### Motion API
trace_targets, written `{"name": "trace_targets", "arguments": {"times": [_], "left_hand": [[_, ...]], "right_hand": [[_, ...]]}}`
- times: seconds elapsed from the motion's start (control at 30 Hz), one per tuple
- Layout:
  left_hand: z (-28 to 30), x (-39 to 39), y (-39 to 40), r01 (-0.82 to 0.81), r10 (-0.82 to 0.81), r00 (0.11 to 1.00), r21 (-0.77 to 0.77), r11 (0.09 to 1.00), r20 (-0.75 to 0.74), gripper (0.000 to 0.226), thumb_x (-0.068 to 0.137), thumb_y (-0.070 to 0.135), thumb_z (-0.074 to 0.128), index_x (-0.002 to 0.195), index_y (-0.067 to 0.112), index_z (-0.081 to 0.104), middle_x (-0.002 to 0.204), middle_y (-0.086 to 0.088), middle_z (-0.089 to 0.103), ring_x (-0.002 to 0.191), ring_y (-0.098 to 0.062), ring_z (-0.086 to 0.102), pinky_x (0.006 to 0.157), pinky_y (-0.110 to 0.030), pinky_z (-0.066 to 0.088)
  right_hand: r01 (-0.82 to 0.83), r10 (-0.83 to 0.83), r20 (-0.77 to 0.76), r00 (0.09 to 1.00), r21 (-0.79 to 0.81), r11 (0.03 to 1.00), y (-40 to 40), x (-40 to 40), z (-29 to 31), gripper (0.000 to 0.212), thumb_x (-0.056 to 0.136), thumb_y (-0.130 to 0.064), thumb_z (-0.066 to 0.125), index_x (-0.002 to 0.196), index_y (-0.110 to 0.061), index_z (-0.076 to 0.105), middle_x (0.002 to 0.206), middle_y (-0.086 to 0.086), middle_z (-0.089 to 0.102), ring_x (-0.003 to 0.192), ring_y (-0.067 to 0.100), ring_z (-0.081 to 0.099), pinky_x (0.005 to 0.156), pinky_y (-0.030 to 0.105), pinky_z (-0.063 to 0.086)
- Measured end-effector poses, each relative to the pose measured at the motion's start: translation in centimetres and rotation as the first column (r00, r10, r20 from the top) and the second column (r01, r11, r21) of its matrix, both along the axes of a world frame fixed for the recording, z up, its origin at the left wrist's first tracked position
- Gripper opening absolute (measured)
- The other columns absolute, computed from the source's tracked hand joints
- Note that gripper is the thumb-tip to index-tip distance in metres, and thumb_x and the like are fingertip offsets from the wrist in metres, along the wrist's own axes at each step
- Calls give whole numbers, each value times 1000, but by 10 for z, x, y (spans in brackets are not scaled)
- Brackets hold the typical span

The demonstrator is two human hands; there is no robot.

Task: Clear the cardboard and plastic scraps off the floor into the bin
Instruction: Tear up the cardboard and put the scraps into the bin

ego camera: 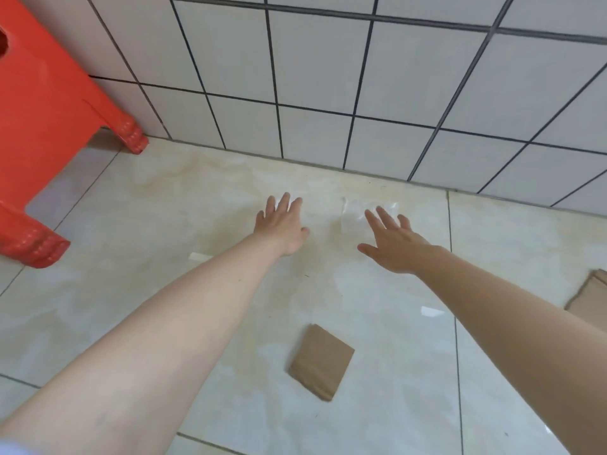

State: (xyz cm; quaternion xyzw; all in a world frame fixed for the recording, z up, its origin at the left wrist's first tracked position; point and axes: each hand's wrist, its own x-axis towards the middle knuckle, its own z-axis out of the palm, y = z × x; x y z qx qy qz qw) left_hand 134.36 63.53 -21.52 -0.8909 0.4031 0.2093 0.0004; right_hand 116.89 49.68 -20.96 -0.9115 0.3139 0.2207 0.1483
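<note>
Both hands are reaching forward over the floor with fingers spread and straight, grasping nothing. The left hand [282, 224] is hovering over a pale plastic scrap [285, 199] that is showing just past its fingertips; whether it is touching the scrap cannot be told. The right hand [392, 241] is stretching toward a crumpled clear plastic scrap [353, 216] lying just beyond its fingers, near the wall. Closer to the person, between the two forearms, a folded brown cardboard piece [322, 362] is lying flat on the floor [197, 198], and another cardboard piece [591, 298] is showing at the right edge. The floor is glossy beige tile with thin dark joints. A white tiled wall [328, 77] is rising behind, and a red plastic stool [46, 126] is standing at the left.
</note>
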Motion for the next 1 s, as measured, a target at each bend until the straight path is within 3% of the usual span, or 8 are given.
{"name": "trace_targets", "arguments": {"times": [0.17, 0.27, 0.37, 0.5, 0.57, 0.7, 0.83, 1.0], "left_hand": [[-20, 2, -15, -59, 67, 992, 70, 996, -108, 68, 98, 43, 35, 153, 27, -3, 161, 3, -8, 147, -32, -10, 117, -52, 9], [-34, 0, -12, -115, 127, 984, 98, 988, -127, 71, 97, 52, 31, 152, 27, -7, 161, 4, -5, 147, -34, -2, 115, -53, 11], [-40, -3, -6, -92, 92, 994, -9, 996, 61, 70, 96, 49, 37, 152, 20, 7, 152, -7, 22, 135, -35, 24, 106, -46, 30], [-42, -7, 0, -60, 73, 982, -79, 995, 176, 43, 94, 30, 45, 129, 6, 48, 130, -13, 40, 119, -35, 36, 90, -42, 40], [-43, -9, 5, -54, 76, 977, -113, 992, 200, 28, 93, 15, 46, 114, 2, 59, 122, -14, 45, 115, -33, 39, 83, -40, 41], [-44, -16, 18, -14, 41, 968, -112, 994, 248, 26, 86, -7, 46, 106, 0, 62, 114, -16, 50, 111, -34, 42, 74, -39, 40], [-40, -22, 23, 43, -25, 954, -53, 998, 299, 30, 84, -12, 44, 108, -2, 59, 110, -18, 54, 109, -37, 45, 78, -39, 43], [-34, -30, 28, 123, -130, 929, 42, 991, 346, 24, 79, -13, 51, 101, -3, 56, 107, -19, 58, 107, -36, 50, 70, -38, 41]], "right_hand": [[33, -35, 56, 998, 45, 998, -11, 5, -16, 77, 96, -55, 32, 151, -26, -14, 161, -9, -6, 147, 35, -7, 115, 52, 22], [32, -30, 118, 993, -16, 999, -2, -1, -32, 81, 95, -57, 33, 152, -20, -11, 158, 3, 17, 144, 37, 12, 112, 46, 26], [-24, 64, 172, 983, -224, 974, 7, -5, -44, 82, 93, -58, 38, 152, -13, 0, 140, 8, 35, 123, 34, 39, 102, 38, 36], [-34, 73, 113, 991, -315, 948, 7, -7, -48, 67, 94, -55, 40, 139, -6, 32, 131, 9, 36, 115, 32, 40, 96, 36, 38], [-28, 71, 135, 988, -297, 954, 5, -6, -46, 55, 95, -49, 44, 128, -6, 41, 127, 11, 40, 116, 33, 40, 92, 38, 40], [-52, 96, 193, 977, -225, 973, 3, -9, -43, 42, 96, -39, 49, 123, -7, 41, 118, 10, 47, 115, 35, 41, 86, 39, 40], [-45, 107, 233, 967, -259, 965, 8, -14, -52, 20, 94, -16, 53, 111, -10, 43, 107, 8, 49, 105, 33, 44, 71, 35, 36], [-6, 90, 304, 948, -268, 963, 23, -24, -61, 21, 88, -3, 55, 107, -10, 48, 104, 8, 50, 94, 30, 43, 68, 32, 29]]}}
